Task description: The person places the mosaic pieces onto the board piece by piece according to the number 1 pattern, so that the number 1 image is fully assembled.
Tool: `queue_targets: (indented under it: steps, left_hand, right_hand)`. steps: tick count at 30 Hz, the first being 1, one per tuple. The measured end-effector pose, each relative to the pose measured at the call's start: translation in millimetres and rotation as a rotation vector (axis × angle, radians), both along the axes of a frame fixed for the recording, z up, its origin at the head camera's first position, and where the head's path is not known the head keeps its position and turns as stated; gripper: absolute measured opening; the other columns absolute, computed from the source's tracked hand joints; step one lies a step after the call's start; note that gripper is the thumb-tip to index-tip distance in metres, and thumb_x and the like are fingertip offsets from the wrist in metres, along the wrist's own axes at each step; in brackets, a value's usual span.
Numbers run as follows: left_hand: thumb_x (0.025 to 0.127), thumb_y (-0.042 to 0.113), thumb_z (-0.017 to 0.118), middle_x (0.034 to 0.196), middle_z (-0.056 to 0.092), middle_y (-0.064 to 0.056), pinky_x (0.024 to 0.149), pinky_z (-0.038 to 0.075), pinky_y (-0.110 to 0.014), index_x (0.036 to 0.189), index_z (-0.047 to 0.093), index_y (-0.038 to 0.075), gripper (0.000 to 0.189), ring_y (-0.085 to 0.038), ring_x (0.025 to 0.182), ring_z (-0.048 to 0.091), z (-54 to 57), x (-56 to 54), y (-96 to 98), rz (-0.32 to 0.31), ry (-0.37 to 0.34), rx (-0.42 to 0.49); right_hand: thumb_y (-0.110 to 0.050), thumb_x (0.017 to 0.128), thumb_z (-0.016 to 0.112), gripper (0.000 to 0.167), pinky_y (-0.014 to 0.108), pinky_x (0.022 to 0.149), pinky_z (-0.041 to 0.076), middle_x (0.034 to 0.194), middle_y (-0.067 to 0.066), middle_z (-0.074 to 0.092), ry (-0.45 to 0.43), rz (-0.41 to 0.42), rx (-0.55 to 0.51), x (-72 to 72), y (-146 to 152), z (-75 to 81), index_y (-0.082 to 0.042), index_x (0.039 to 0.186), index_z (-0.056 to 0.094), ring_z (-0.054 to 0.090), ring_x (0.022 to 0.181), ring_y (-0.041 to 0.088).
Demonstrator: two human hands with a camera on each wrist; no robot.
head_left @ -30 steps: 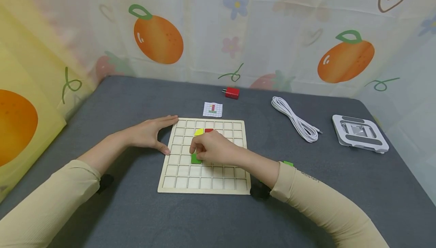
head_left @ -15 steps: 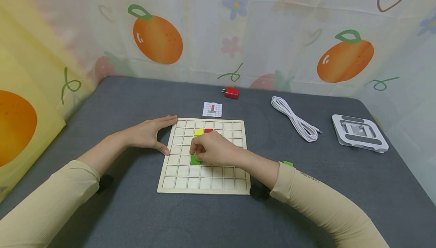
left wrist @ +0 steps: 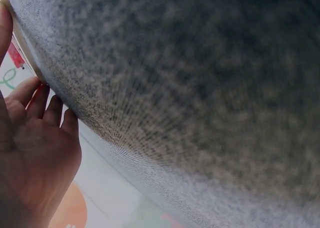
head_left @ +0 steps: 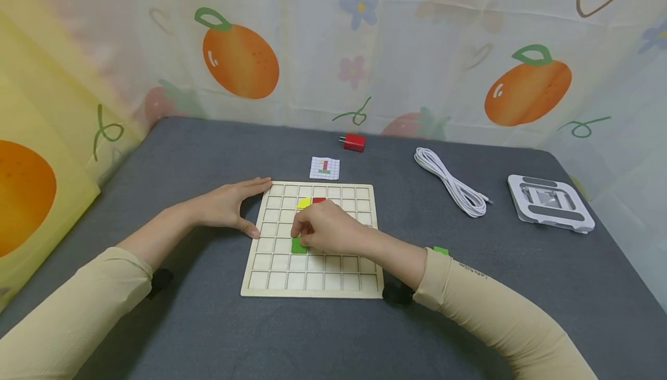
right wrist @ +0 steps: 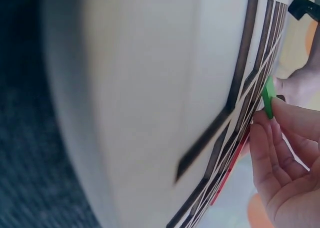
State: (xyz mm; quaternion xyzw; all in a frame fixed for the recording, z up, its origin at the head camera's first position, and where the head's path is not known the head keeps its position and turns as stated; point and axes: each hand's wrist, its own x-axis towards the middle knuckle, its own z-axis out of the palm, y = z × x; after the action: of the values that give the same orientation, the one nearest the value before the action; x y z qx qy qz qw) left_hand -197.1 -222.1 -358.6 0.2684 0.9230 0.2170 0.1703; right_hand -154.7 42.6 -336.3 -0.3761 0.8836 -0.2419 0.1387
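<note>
My right hand (head_left: 333,229) reaches over the pale wooden grid board (head_left: 312,281) and pinches a green square tile (head_left: 299,245) between thumb and fingers. In the right wrist view the green tile (right wrist: 269,95) stands tilted at the board's surface. Farther up the grid lie a yellow tile (head_left: 304,202) and a red piece (head_left: 319,200), the red one partly hidden behind the right hand. At the board's left edge rests my left hand (head_left: 221,206), thumb and fingers spread against the rim. The left wrist view shows the left fingers (left wrist: 52,112) extended along that edge.
Behind the board lies a small card (head_left: 325,168) with a coloured grid pattern, then a red plug adapter (head_left: 355,142). To the right are a coiled white cable (head_left: 452,183) and a white folding stand (head_left: 551,204). Another green piece (head_left: 440,250) peeks out beside the right sleeve.
The green tile has shifted slightly toward the near side under the right fingers, with the right hand nearly in place. The left hand stays at the board's edge.
</note>
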Motion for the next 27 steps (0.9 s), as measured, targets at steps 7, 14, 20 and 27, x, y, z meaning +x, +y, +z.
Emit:
queue_targets:
  steps: [7, 14, 20, 27]
  left_hand:
    - [0.066, 0.056, 0.085, 0.165, 0.021, -0.018, 0.118, 0.024, -0.063, 0.157, 0.026, 0.007, 0.119, -0.041, 0.153, 0.018, -2.5, -0.7, -0.5, 0.007, 0.000, 0.001]
    - [0.066, 0.056, 0.085, 0.165, 0.021, -0.017, 0.118, 0.023, -0.063, 0.157, 0.026, 0.008, 0.119, -0.041, 0.153, 0.018, -2.2, -0.8, -0.1, 0.006, 0.001, 0.000]
    - [0.066, 0.055, 0.085, 0.166, 0.021, -0.017, 0.119, 0.023, -0.063, 0.157, 0.026, 0.008, 0.118, -0.041, 0.154, 0.018, -0.7, -0.8, 0.2, 0.003, 0.000, -0.004]
    - [0.066, 0.057, 0.084, 0.165, 0.023, -0.018, 0.117, 0.023, -0.065, 0.157, 0.027, 0.008, 0.118, -0.042, 0.153, 0.019, -1.8, 0.0, 0.3, 0.003, 0.017, -0.010]
  right_hand:
    - [-0.005, 0.084, 0.073, 0.010, 0.018, 0.070, 0.046, 0.076, -0.004, 0.069, -0.006, -0.005, 0.006, -0.2, -0.5, -0.1, -0.013, 0.090, 0.075, 0.058, 0.071, 0.004]
    - [-0.005, 0.085, 0.074, 0.009, 0.019, 0.072, 0.049, 0.080, -0.004, 0.072, -0.002, -0.007, 0.038, -0.3, -1.8, -0.1, -0.012, 0.090, 0.076, 0.060, 0.075, 0.004]
    - [-0.004, 0.085, 0.073, 0.010, 0.019, 0.072, 0.049, 0.082, -0.003, 0.073, 0.011, 0.003, 0.050, 0.3, -2.4, 0.2, -0.011, 0.090, 0.077, 0.060, 0.076, 0.004]
    - [-0.001, 0.085, 0.067, 0.016, 0.018, 0.070, 0.046, 0.076, -0.006, 0.068, 0.040, 0.007, 0.039, 0.7, 0.2, 3.3, -0.012, 0.092, 0.076, 0.057, 0.072, 0.005]
